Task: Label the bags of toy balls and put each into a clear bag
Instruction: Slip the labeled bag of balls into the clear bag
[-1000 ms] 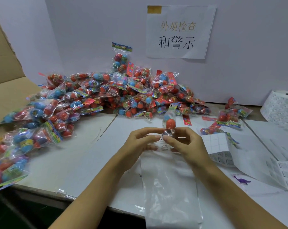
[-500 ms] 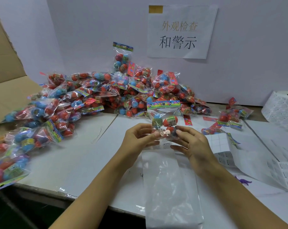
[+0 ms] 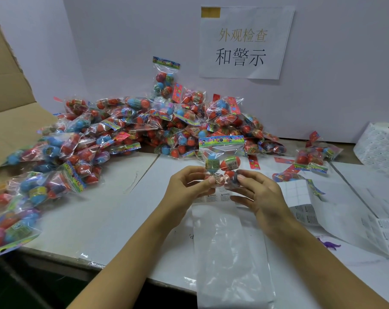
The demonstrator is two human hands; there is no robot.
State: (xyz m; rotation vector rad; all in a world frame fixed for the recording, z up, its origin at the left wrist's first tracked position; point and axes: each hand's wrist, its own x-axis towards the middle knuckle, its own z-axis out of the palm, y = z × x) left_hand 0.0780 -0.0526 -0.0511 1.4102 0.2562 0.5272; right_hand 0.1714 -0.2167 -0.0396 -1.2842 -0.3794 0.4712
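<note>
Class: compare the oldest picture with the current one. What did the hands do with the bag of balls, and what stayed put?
Both hands, left and right, turned the held bag of balls so its header card faces the camera. The clear bag and the pile stayed put.

the white tabletop [image 3: 95, 219] carries a heap of ball bags [image 3: 144, 126] at 11 o'clock. a clear bag [image 3: 229, 259] lies at 6 o'clock, label sheets [image 3: 336, 210] at 3 o'clock.

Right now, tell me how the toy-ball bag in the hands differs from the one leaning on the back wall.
The held bag is gripped at its bottom by both hands; the wall bag stands untouched atop the pile. The held bag is nearer, over the clear bag. Both stand header-up, with red and blue balls.
</note>
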